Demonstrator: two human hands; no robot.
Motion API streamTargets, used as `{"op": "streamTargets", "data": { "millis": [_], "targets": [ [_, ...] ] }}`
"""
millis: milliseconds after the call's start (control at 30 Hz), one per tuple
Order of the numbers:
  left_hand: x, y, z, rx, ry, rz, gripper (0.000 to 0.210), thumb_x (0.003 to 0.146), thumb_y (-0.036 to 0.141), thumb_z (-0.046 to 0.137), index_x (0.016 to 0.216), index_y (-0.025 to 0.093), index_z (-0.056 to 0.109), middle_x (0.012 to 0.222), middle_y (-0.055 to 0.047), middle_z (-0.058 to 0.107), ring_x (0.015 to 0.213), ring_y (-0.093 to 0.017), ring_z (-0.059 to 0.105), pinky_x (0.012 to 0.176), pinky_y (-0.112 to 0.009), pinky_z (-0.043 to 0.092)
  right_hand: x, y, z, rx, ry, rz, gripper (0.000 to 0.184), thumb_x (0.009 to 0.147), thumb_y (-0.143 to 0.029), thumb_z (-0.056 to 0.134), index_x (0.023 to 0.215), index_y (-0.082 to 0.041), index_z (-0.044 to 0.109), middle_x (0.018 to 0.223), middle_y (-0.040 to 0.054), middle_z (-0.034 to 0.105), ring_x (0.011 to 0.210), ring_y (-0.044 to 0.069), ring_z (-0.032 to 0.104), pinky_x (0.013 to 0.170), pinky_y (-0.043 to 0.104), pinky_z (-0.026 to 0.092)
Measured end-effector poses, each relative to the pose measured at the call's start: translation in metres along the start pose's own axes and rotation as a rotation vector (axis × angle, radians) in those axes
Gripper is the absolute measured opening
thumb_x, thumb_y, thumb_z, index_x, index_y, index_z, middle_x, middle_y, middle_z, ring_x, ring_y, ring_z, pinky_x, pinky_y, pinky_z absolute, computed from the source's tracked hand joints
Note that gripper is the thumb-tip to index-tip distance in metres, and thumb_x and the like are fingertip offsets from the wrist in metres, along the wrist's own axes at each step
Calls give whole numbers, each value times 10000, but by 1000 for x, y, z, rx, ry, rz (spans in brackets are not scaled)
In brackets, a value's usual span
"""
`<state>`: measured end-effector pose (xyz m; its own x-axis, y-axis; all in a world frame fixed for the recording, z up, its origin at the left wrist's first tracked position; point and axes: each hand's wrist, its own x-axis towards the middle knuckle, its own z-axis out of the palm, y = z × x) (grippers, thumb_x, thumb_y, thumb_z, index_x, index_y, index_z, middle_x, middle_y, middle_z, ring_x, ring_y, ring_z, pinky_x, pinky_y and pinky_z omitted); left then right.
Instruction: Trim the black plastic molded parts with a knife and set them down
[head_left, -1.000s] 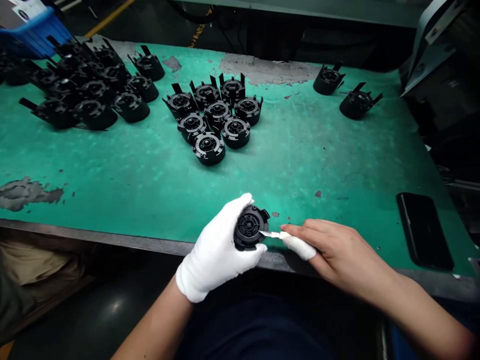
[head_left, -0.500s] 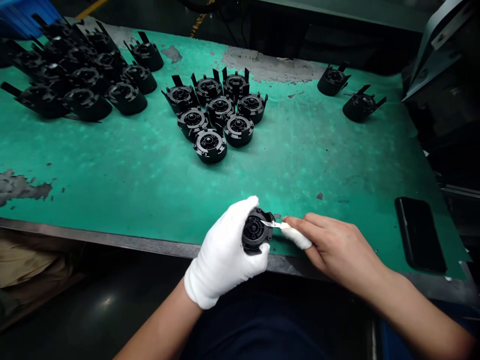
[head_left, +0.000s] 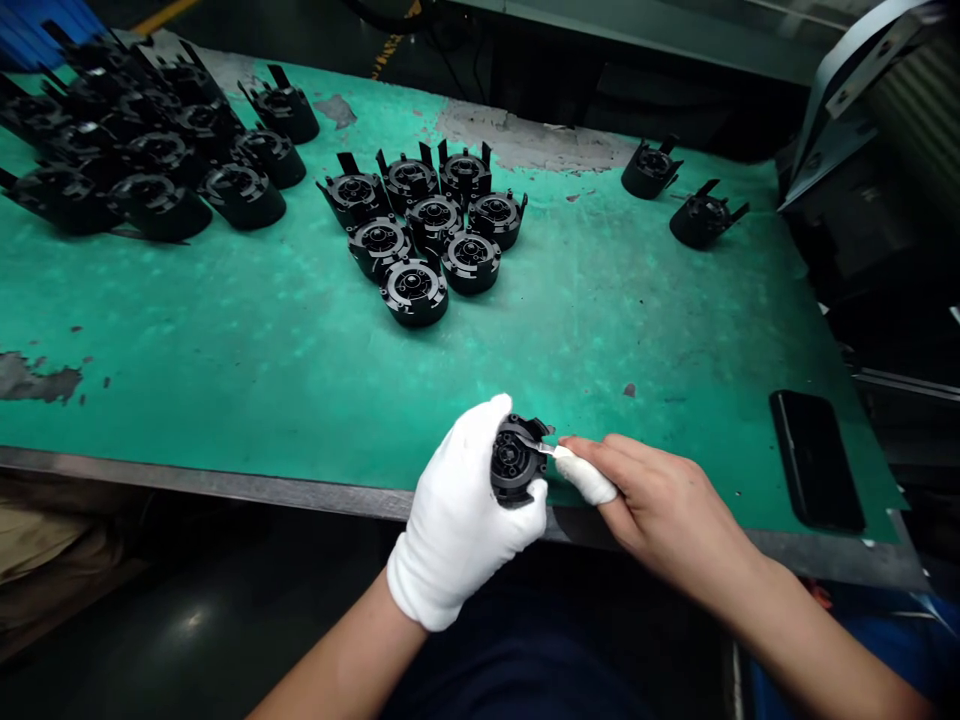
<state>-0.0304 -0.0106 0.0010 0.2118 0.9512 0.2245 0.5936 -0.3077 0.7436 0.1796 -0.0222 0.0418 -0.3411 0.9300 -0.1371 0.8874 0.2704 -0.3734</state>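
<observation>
My left hand (head_left: pixel 465 510), in a white glove, is wrapped round a round black plastic housing (head_left: pixel 513 462) near the front edge of the table. The housing's ringed inner face is turned up toward me. My right hand (head_left: pixel 652 490) is bare apart from a white cover on the thumb. It grips a small knife (head_left: pixel 541 447) whose thin metal blade reaches over the housing's face. Whether the blade tip touches the plastic I cannot tell. The knife's handle is hidden inside my right hand.
Several similar black housings (head_left: pixel 415 285) stand grouped mid-table, and a denser cluster (head_left: pixel 154 195) fills the back left. Two more (head_left: pixel 705 218) sit at the back right. A black phone (head_left: pixel 816 460) lies at the right on the green tabletop (head_left: pixel 262 350).
The view has shifted slightly, so the table things appear a little further left. The blade has tilted a little over the housing. Both hands keep their holds.
</observation>
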Motion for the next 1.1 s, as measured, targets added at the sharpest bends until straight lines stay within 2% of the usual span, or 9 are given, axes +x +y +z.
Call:
{"op": "streamTargets", "data": {
  "millis": [167,267,433,533,633,700,767,867,1100],
  "targets": [
    [0,-1,-1,-6,2,8,723,809,238,692,1451,188,364,1387,-132,558,1344,-284,533,1164,-453,455,0,-1,0,-70,-7,9,342,1028,-272,458,1319,-281,638,860,17,664,765,187,662,630,303,430],
    [-1,4,5,19,58,2,701,808,245,700,1433,199,386,1356,-132,581,1298,-296,571,1123,-471,494,2,-4,2,-154,23,33,375,989,-218,484,1325,-292,634,844,11,664,732,192,659,592,304,418],
    [-3,11,14,50,152,-38,671,814,238,684,1420,213,396,1327,-142,597,1248,-312,605,1074,-501,530,3,-7,4,-136,60,66,371,981,-186,458,1294,-250,646,979,49,740,837,217,709,671,307,497],
    [-1,4,1,1,27,22,741,806,214,672,1471,197,345,1414,-151,544,1357,-312,524,1158,-507,461,-4,0,0,9,8,38,338,1011,-219,433,1279,-247,636,1126,58,760,939,229,731,758,326,542],
    [3,-6,-20,-33,-151,76,791,815,182,629,1526,197,282,1531,-149,445,1444,-309,430,1217,-512,390,-12,5,-6,137,-67,-2,339,997,-202,434,1277,-249,620,1100,51,779,902,218,751,726,311,567],
    [6,-10,-31,-33,-224,71,829,823,198,636,1551,213,242,1593,-140,369,1483,-321,374,1237,-524,355,-15,7,-8,188,-92,-54,373,976,-170,440,1296,-240,617,1157,65,767,971,221,746,784,316,585],
    [7,-13,-35,-21,-254,52,889,814,271,700,1560,225,218,1614,-136,333,1496,-334,348,1243,-531,343,-14,6,-7,198,-110,-99,406,966,-158,444,1328,-227,614,1229,85,740,1048,228,727,856,337,588],
    [9,-15,-31,5,-262,36,972,790,351,771,1563,233,193,1593,-138,362,1481,-326,373,1236,-521,355,-11,4,-4,164,-173,-98,457,958,-145,439,1382,-219,591,1188,94,745,992,236,735,829,357,601],
    [21,-19,-32,-36,-375,80,917,831,384,747,1562,243,211,1511,-128,468,1399,-303,481,1185,-481,428,-3,0,-13,125,-324,-152,571,862,-51,464,1399,-201,587,1229,101,735,1029,241,729,891,357,589]
  ]
}}
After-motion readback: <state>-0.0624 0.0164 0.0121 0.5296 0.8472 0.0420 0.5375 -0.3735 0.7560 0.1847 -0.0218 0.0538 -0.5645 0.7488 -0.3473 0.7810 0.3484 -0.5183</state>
